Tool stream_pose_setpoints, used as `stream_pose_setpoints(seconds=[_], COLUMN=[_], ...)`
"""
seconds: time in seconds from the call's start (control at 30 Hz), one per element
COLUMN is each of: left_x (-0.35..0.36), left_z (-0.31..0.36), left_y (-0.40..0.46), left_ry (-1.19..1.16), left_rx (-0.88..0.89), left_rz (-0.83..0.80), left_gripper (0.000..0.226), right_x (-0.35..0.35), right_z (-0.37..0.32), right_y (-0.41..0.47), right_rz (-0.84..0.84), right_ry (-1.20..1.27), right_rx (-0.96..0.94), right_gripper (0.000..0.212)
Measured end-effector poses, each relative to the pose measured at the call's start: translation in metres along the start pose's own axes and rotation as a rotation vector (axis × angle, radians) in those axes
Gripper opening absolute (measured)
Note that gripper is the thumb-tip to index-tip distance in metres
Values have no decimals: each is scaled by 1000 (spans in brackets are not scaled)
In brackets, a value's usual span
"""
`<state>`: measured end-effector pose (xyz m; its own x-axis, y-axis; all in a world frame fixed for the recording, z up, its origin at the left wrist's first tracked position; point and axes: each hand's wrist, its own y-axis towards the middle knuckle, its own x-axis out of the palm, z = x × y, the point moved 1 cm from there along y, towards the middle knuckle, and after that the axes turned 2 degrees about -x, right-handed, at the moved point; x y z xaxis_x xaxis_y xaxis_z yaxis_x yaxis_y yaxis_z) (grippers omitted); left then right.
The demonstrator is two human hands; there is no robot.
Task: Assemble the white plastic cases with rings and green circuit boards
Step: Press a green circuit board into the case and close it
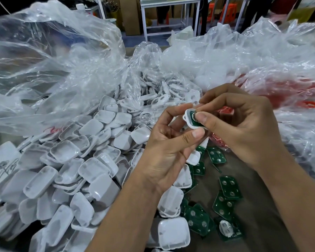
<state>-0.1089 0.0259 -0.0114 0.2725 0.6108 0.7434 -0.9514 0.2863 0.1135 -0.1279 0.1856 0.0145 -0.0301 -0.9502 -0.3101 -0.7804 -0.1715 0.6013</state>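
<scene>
My left hand (168, 142) pinches a white plastic case (189, 122) between thumb and fingers, above the table's middle. A green circuit board (193, 116) lies inside the case, with a small metal ring or disc at its centre. My right hand (242, 124) presses its thumb and forefinger onto the board and ring from the right. Whether the right hand grips the ring itself is hidden by the fingertips. A large heap of white cases (76, 171) fills the left. Loose green boards (225, 197) lie on the brown table below my hands.
Clear plastic bags (53, 60) bulge at the back left and back right (262, 57). One holds white ringed frames (162, 95), another holds red parts (289, 91). White table frames (171, 8) and boxes stand behind. Bare brown tabletop (262, 215) shows at lower right.
</scene>
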Motion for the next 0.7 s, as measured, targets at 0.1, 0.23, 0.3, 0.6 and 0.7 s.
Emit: stream_pose_setpoints(seconds=[0.1,0.23,0.3,0.6,0.7], left_x=[0,1,1,-10,-11], left_z=[0,2,5,31,33], left_y=[0,-1,-1,1,1], left_ry=[-2,-19,-47,-299,-315], left_rx=[0,-6,2,127,142], left_rz=[8,5,13,72,91], left_gripper=[40,40,43,33,31], right_x=[-1,1,2,10,17], right_z=[2,3,4,14,18], right_y=[1,1,1,-5,-8], right_rz=[-4,-9,1,-434,-590], right_ry=[-5,46,144,-383,-547], right_rx=[20,50,99,293,273], right_gripper=[8,14,27,25,33])
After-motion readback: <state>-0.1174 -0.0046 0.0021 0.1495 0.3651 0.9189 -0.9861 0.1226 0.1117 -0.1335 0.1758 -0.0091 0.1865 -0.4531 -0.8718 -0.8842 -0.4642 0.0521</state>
